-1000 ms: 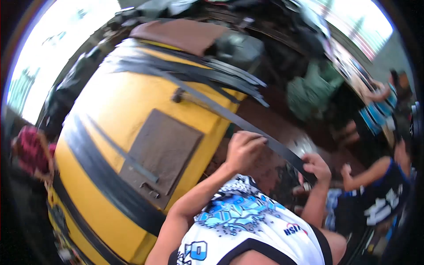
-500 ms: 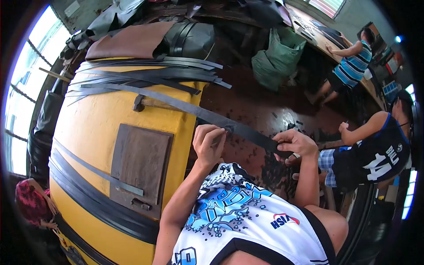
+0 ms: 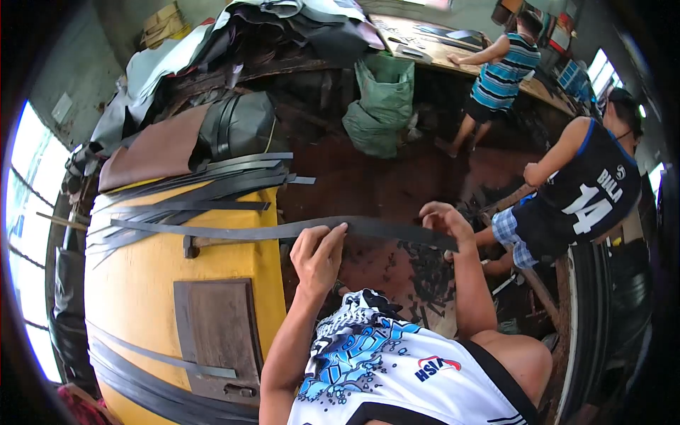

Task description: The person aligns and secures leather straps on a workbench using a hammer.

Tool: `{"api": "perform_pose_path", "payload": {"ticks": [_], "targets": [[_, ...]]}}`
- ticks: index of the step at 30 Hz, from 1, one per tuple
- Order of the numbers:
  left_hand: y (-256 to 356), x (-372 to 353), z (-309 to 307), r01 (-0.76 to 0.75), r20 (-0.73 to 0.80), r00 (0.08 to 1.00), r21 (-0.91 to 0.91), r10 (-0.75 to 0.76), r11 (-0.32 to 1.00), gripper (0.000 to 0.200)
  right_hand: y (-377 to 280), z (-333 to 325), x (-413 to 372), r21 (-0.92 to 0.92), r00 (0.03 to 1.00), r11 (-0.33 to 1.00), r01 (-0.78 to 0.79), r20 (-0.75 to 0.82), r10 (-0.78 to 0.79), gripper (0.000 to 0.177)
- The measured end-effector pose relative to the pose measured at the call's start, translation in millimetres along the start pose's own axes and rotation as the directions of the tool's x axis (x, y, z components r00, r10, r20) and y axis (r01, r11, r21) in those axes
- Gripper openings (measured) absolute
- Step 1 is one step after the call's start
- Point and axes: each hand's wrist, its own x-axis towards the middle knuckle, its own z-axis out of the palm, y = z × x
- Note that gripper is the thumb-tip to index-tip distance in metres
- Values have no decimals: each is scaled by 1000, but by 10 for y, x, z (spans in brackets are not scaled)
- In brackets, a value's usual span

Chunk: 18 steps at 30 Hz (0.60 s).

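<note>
A long black strip of leather-like material (image 3: pixel 269 231) stretches from the yellow bench top out over the floor in front of me. My left hand (image 3: pixel 315 262) pinches it near the middle between thumb and fingers. Close to its free right end is my right hand (image 3: pixel 450 225), fingers curved and apart, partly behind the strip; whether they touch it is hard to see. A hammer (image 3: pixel 190 246) lies on the bench below the strip, its handle partly covered. More black strips (image 3: pixel 234 185) lie in a pile at the bench's far end.
The yellow bench (image 3: pixel 142 283) carries a wooden board (image 3: pixel 218 319), a small dark tool (image 3: pixel 239 390) and more strips (image 3: pixel 149 382). A green sack (image 3: pixel 381 106) stands on the floor near black scraps (image 3: pixel 432 276). Two people (image 3: pixel 504 74) (image 3: pixel 584 177) are at the right.
My view has turned, shifting the scene. The strip now runs nearly level instead of slanting down to the right. My right hand's fingers have opened from their pinch on its end.
</note>
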Motion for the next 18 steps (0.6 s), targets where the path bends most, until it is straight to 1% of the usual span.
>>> {"api": "perform_pose_path", "payload": {"ticks": [1, 2, 4, 5, 6, 7, 8, 9, 10, 11, 12, 13, 14, 15, 16, 17, 18], "targets": [[20, 36, 61, -4, 5, 1000, -22, 5, 1000, 28, 151, -57, -40, 305, 980, 947, 98, -197, -38, 55], [26, 46, 141, -20, 7, 1000, -33, 21, 999, 28, 282, -80, -53, 553, 923, 796, 246, -383, -19, 53], [56, 31, 331, 39, 32, 999, -131, -35, 991, 28, 424, -164, -66, 754, 991, 647, 112, -137, -11, 47], [96, 53, 404, 59, 47, 998, -153, -52, 986, 27, 521, -72, -21, 680, 959, 733, -6, -203, 197, 41], [116, 77, 508, 42, 54, 998, -170, -33, 985, 27, 636, 66, -10, 676, 959, 737, 19, -221, 178, 41], [136, 66, 612, 67, 99, 994, -236, -44, 970, 25, 620, 416, 53, 481, 951, 872, 87, -301, 71, 40], [132, 33, 654, 106, 137, 988, -273, -70, 956, 22, 590, 554, 109, 310, 943, 945, 105, -334, 4, 39], [118, 14, 695, 98, 192, 981, -310, -38, 946, 26, 558, 705, 154, 128, 929, 985, 117, -365, -62, 39], [106, -1, 740, 102, 239, 971, -327, -22, 940, 29, 539, 727, 230, -6, 924, 995, 97, -372, -92, 39], [101, -5, 774, 78, 235, 972, -313, -3, 946, 33, 465, 868, 397, -30, 882, 988, 150, -448, -147, 37], [104, -14, 805, 51, 234, 972, -311, 25, 949, 37, 465, 795, 426, -108, 863, 988, 110, -483, -149, 33], [118, -61, 843, 68, 214, 977, -276, -8, 959, 38, 373, 801, 400, -69, 837, 997, 47, -541, -77, 30], [112, -88, 851, 80, 191, 981, -258, -31, 963, 38, 371, 724, 344, -3, 791, 1000, 23, -611, -20, 28], [108, -101, 820, 86, 184, 982, -239, -42, 967, 38, 338, 694, 285, 48, 788, 994, 95, -615, -45, 28], [129, -129, 776, 151, 183, 977, -245, -108, 958, 40, 264, 705, 238, -20, 793, 997, 75, -605, -72, 29], [119, -150, 750, 211, 179, 969, -253, -168, 944, 43, 277, 623, 165, -96, 774, 992, 78, -622, -121, 30], [41, -174, 716, 210, 171, 970, -242, -172, 947, 43, 239, 573, 111, -129, 765, 988, 87, -626, -149, 31]]}}
